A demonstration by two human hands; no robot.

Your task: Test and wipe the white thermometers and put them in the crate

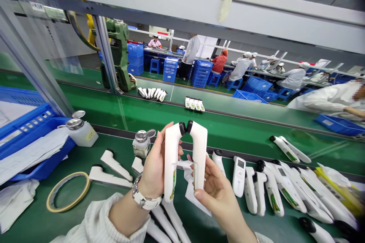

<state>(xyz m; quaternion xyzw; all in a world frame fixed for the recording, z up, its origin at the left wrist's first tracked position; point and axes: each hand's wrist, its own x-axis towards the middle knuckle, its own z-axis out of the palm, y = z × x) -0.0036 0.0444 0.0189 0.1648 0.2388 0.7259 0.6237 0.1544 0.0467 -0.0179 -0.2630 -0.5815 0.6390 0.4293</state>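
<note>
My left hand, with a watch at the wrist, is closed around a white handheld infrared thermometer. Its black sensor end points up and inward, and a green strip shows low on its handle. A second white thermometer is gripped by my right hand, thumb pressed near its lower end. The two black ends nearly meet; I cannot tell whether they touch. Behind and between the hands hangs a white wipe, partly hidden. Below my left wrist lie more thermometers.
Many thermometers lie in a row at right; others rest at left beside a tape roll. Two dispenser bottles stand behind. A blue crate holds papers. Thermometer groups sit on the green conveyor. Co-workers sit beyond.
</note>
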